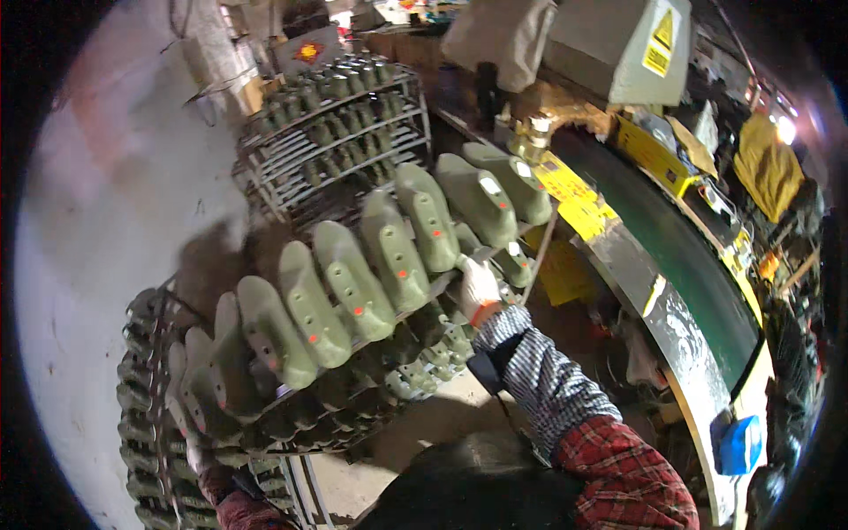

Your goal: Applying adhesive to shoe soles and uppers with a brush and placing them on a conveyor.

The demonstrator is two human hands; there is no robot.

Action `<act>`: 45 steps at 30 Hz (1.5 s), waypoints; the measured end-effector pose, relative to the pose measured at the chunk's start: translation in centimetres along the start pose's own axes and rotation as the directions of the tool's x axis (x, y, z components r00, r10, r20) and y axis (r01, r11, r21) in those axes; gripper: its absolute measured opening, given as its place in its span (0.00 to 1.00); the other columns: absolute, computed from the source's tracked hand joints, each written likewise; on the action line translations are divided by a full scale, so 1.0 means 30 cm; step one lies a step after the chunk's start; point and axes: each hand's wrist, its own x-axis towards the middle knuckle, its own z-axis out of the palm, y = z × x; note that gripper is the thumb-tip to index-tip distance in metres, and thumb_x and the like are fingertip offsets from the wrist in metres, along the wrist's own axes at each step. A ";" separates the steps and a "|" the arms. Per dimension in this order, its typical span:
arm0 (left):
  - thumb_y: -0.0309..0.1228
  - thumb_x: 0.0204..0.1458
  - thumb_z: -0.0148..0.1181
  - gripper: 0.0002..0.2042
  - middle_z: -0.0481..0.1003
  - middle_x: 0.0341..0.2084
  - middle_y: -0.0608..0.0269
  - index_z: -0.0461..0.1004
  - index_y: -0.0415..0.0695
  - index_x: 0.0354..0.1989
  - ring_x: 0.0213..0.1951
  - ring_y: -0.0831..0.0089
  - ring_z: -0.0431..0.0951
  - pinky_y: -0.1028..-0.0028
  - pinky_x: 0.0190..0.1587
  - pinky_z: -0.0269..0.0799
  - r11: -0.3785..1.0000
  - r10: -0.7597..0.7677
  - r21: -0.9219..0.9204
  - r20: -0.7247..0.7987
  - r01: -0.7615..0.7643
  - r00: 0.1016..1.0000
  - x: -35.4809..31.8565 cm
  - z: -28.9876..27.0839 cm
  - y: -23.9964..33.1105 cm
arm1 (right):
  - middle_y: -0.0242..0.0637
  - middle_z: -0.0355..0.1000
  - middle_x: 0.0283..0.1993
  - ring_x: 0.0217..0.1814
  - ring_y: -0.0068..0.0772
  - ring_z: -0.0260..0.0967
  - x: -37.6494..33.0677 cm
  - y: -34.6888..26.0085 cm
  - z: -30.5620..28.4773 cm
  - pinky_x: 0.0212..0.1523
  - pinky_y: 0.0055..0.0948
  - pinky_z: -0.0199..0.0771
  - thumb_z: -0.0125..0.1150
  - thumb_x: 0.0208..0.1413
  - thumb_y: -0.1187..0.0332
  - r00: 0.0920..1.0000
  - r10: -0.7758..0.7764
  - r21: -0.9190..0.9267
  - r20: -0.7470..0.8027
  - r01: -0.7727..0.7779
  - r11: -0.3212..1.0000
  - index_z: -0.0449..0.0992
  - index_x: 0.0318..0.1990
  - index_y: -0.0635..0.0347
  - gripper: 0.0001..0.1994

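Note:
A row of olive-green shoe lasts (pixel 353 274), with holes and red dots on their tops, stands along the top level of a metal rack (pixel 305 490) in front of me. My right hand (pixel 480 284), in a whitish glove, is closed at the near edge of the row, beside the lasts towards its right end. What its fingers grip there is hidden. At the row's left end, my left hand (pixel 200 455) reaches low beside the last lasts. Its fingers are mostly out of sight behind them. More lasts (pixel 433 362) fill the level below.
Another rack (pixel 336 132) of lasts stands beyond. A pale wall (pixel 106 238) runs along the left. To the right is a green conveyor belt (pixel 680 256) with a metal edge, a yellow box (pixel 654 155) and a blue container (pixel 740 444). A grey machine hood (pixel 618 49) stands behind.

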 end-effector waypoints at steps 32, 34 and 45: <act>0.42 0.65 0.39 0.23 0.60 0.62 0.55 0.55 0.48 0.66 0.58 0.63 0.66 0.65 0.57 0.64 0.863 -0.170 -0.505 -0.291 0.000 0.942 -0.130 0.157 0.438 | 0.36 0.72 0.41 0.41 0.27 0.67 -0.194 -0.283 -0.234 0.45 0.28 0.69 0.57 0.54 0.62 0.985 -0.059 -0.449 -0.163 -0.021 0.893 0.71 0.49 0.65 0.19; 0.43 0.65 0.39 0.23 0.61 0.62 0.55 0.56 0.48 0.66 0.58 0.63 0.66 0.65 0.56 0.64 0.857 -0.168 -0.515 -0.286 -0.004 0.943 -0.158 0.164 0.447 | 0.41 0.74 0.42 0.44 0.32 0.69 -0.168 -0.267 -0.265 0.49 0.31 0.69 0.58 0.52 0.61 0.980 -0.074 -0.336 -0.186 0.007 0.942 0.72 0.47 0.66 0.19; 0.44 0.65 0.39 0.22 0.64 0.59 0.55 0.60 0.48 0.63 0.56 0.62 0.68 0.64 0.54 0.67 0.833 -0.179 -0.553 -0.315 -0.027 0.932 -0.218 0.230 0.631 | 0.46 0.74 0.31 0.32 0.51 0.74 -0.082 -0.527 -1.082 0.34 0.44 0.73 0.54 0.59 0.57 0.871 -0.469 -0.959 0.147 0.010 -0.282 0.73 0.43 0.53 0.12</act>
